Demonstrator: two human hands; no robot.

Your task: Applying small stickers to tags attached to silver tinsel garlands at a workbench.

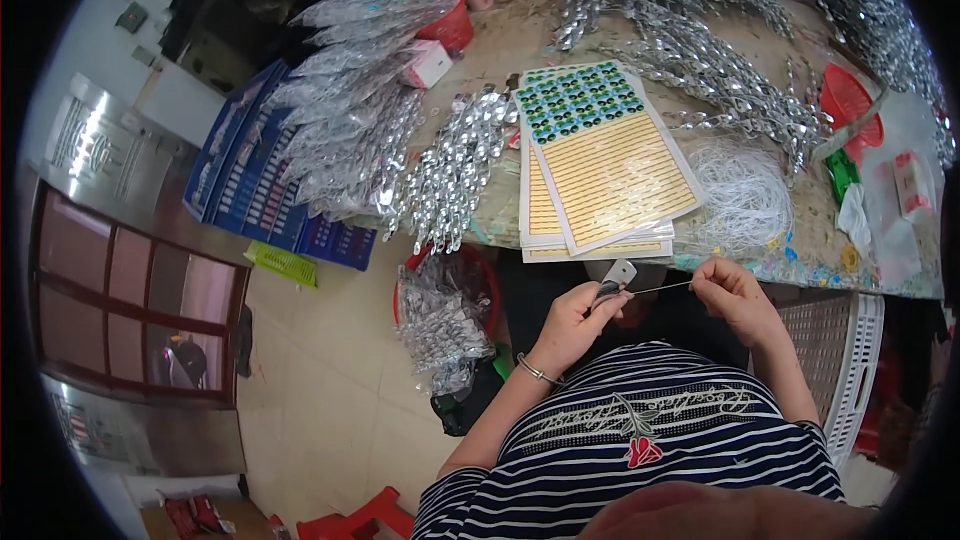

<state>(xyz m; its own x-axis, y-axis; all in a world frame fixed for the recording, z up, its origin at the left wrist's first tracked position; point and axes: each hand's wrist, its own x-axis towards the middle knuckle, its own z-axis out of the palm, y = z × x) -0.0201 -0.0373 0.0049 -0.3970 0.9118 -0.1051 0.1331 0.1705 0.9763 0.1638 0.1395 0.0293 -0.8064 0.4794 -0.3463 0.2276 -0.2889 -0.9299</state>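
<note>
In front of my body, just off the table's near edge, my left hand (pixel 576 322) is closed on a small pale flat piece with a hole (pixel 623 271) and a dark part beside it. I cannot make out its exact kind. A thin thread (pixel 662 289) stretches taut from this hand across to my right hand (pixel 738 302). The right fingertips are pinched on the thread's other end. Directly beyond my hands lies a stack of sticker sheets (pixel 622 180), some with yellow stripes, one with green and blue eye-like dots on top. A tangle of white thread (pixel 742 195) sits to their right.
Silver leaf strands (pixel 458 165) and plastic-wrapped bundles (pixel 350 100) cover the table's left. More silver strands (pixel 690 60) lie at the back right, near a red basket (pixel 850 110). Below stand a red bin of wrapped strands (pixel 448 315) and a white crate (pixel 850 360).
</note>
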